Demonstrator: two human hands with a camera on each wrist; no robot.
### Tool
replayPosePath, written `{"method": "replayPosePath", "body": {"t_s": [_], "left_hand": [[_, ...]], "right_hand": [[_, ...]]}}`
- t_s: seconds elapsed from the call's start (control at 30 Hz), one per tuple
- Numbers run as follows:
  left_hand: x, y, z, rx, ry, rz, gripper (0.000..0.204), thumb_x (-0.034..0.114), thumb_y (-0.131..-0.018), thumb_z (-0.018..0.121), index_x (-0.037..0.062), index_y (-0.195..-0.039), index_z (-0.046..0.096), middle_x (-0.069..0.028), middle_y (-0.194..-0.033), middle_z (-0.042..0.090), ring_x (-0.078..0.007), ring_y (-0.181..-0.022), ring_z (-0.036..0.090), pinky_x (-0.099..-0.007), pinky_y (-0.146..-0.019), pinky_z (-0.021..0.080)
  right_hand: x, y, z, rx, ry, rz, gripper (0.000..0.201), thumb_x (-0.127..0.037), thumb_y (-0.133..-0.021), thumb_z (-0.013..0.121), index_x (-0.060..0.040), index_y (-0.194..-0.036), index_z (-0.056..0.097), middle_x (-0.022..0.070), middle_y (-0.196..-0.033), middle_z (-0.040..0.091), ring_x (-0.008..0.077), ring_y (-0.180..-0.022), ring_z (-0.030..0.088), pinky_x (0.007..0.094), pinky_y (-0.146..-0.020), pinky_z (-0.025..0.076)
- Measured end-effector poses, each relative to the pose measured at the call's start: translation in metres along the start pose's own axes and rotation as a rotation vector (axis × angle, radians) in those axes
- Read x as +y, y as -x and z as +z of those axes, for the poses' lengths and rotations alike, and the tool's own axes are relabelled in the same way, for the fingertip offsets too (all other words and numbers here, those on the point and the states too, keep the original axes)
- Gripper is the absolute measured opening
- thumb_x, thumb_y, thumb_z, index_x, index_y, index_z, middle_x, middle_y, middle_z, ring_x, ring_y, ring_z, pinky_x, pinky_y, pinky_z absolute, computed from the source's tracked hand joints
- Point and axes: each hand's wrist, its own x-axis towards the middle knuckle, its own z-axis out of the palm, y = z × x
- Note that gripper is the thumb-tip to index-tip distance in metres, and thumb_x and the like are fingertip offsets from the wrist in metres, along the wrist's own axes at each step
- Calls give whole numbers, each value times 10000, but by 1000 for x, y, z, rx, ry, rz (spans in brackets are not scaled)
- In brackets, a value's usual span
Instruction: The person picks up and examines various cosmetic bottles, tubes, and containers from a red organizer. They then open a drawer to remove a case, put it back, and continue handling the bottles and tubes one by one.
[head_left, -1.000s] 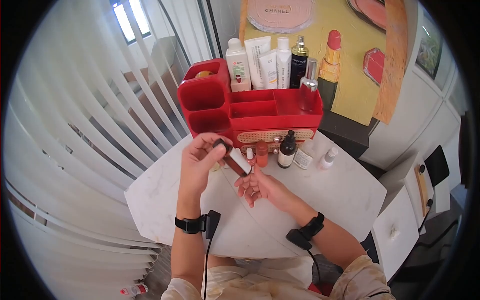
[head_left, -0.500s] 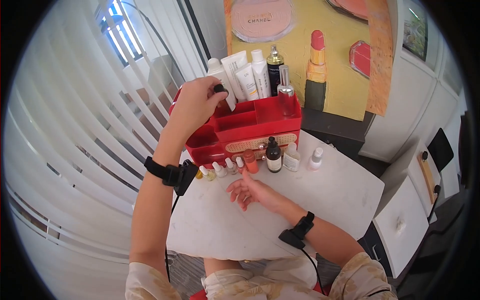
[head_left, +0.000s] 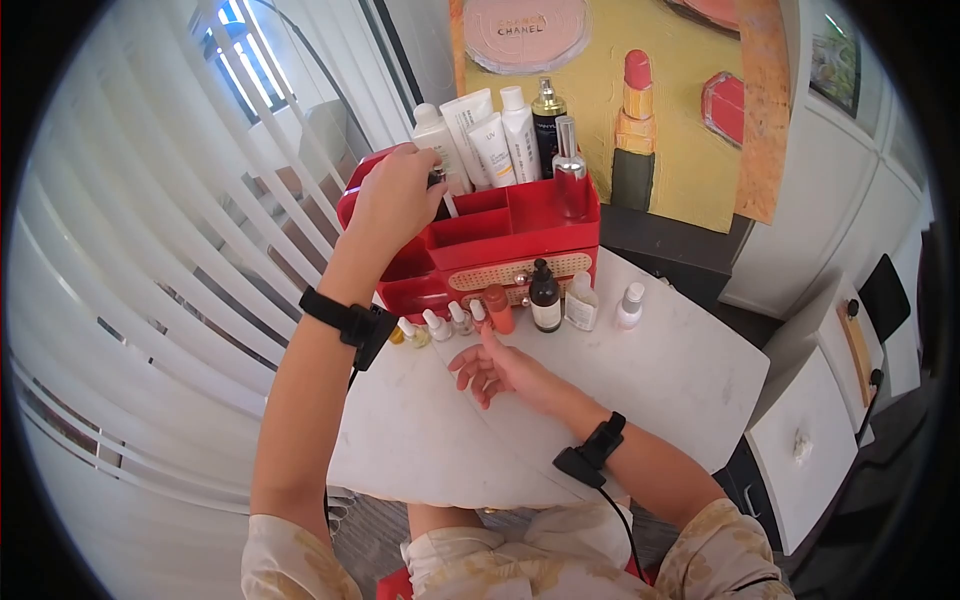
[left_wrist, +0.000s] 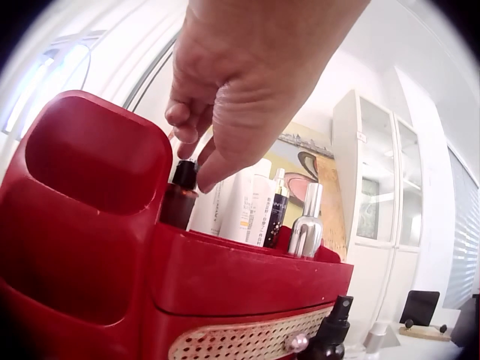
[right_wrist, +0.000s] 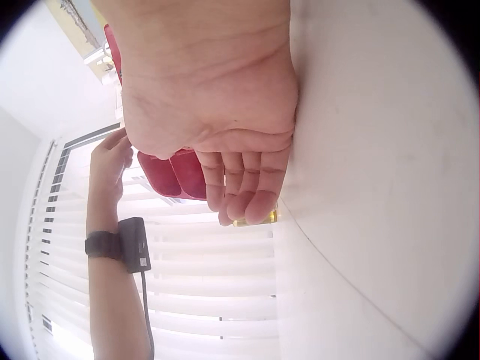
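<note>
My left hand [head_left: 395,200] is over the left part of the red organizer [head_left: 520,245], its fingers at the black cap of a dark brown bottle. In the left wrist view the fingertips pinch the black cap of the brown bottle [left_wrist: 178,204], whose lower part is hidden behind the organizer's wall. White tubes and bottles [left_wrist: 240,206] stand just beside it. My right hand [head_left: 505,373] rests palm up near the table top, fingers loosely curled around nothing, in front of the small bottles [head_left: 437,326].
An orange bottle [head_left: 498,309], a black pump bottle [head_left: 545,297], a clear bottle [head_left: 581,303] and a white-capped bottle [head_left: 630,306] stand along the organizer's front. White blinds hang at the left. A lipstick picture [head_left: 634,130] stands behind.
My left hand has carried the brown bottle from above the table up to the organizer's left part and lowered it slightly. My right hand has let go of the bottle and stays over the table.
</note>
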Motion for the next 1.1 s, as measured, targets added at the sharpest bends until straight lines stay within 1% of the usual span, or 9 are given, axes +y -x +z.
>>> {"method": "replayPosePath", "body": {"t_s": [0.1, 0.23, 0.33, 0.43, 0.63, 0.73, 0.83, 0.93, 1.1], "left_hand": [[12, 15, -10, 175, 125, 33, 234, 121, -864, 737, -12, -1056, 720, -161, -949, 710, -312, -791, 677, -394, -756, 548], [53, 50, -22, 131, 345, 22, 182, 100, -890, 724, 11, -1048, 727, -91, -880, 702, -146, -633, 557, -279, -610, 484], [78, 66, -14, -93, 419, -5, 264, 200, -895, 751, 19, -1084, 714, -102, -848, 726, -182, -664, 652, -308, -629, 526], [92, 67, 3, -207, 413, -13, 336, 284, -904, 739, 33, -1125, 705, -107, -837, 743, -230, -711, 706, -342, -655, 545], [102, 55, 27, -388, 337, -52, 347, 327, -927, 705, 31, -1110, 698, -120, -830, 747, -272, -731, 722, -368, -686, 550], [104, 56, 31, -446, 407, -159, 332, 296, -921, 719, 11, -1088, 691, -129, -814, 739, -264, -713, 714, -358, -682, 547], [100, 59, 33, -419, 550, -214, 311, 251, -910, 738, -6, -1077, 682, -135, -785, 723, -246, -685, 699, -345, -668, 537], [93, 64, 33, -324, 564, -165, 263, 193, -924, 737, -22, -1061, 675, -120, -758, 713, -180, -669, 686, -315, -649, 527], [81, 69, 11, -149, 866, -332, 196, 166, -985, 689, -25, -1023, 668, -31, -798, 693, -71, -705, 612, -237, -641, 481]], "right_hand": [[3, -2, -2, -10, -5, 3, 867, -741, -1018, 206, -14, -1194, 644, 51, -915, 656, 122, -707, 612, 270, -679, 519], [3, -2, -2, -14, 0, 14, 842, -727, -1027, 224, -14, -1187, 641, 54, -919, 654, 122, -706, 609, 273, -677, 518], [4, -2, -1, -13, 9, -1, 823, -719, -1031, 236, -17, -1176, 642, 55, -921, 653, 123, -706, 609, 275, -676, 516], [4, 0, -1, -24, 5, -28, 805, -710, -1034, 249, -22, -1171, 643, 54, -919, 654, 124, -703, 610, 276, -672, 514], [7, -1, -5, -44, -25, -56, 783, -698, -1039, 272, -20, -1173, 640, 55, -920, 661, 124, -697, 610, 276, -669, 513], [8, -2, -5, -40, -29, -58, 778, -695, -1040, 276, -21, -1171, 642, 56, -923, 663, 122, -696, 610, 275, -666, 513], [9, -2, -5, -42, -28, -59, 774, -690, -1043, 276, -22, -1170, 645, 57, -925, 665, 120, -697, 611, 274, -662, 514], [7, -1, -4, -38, -22, -58, 771, -684, -1047, 273, -21, -1173, 644, 57, -925, 666, 123, -699, 615, 273, -660, 517], [7, -4, -5, -20, -63, -20, 744, -656, -1058, 280, -18, -1191, 639, 66, -937, 670, 134, -720, 632, 286, -666, 532]]}}
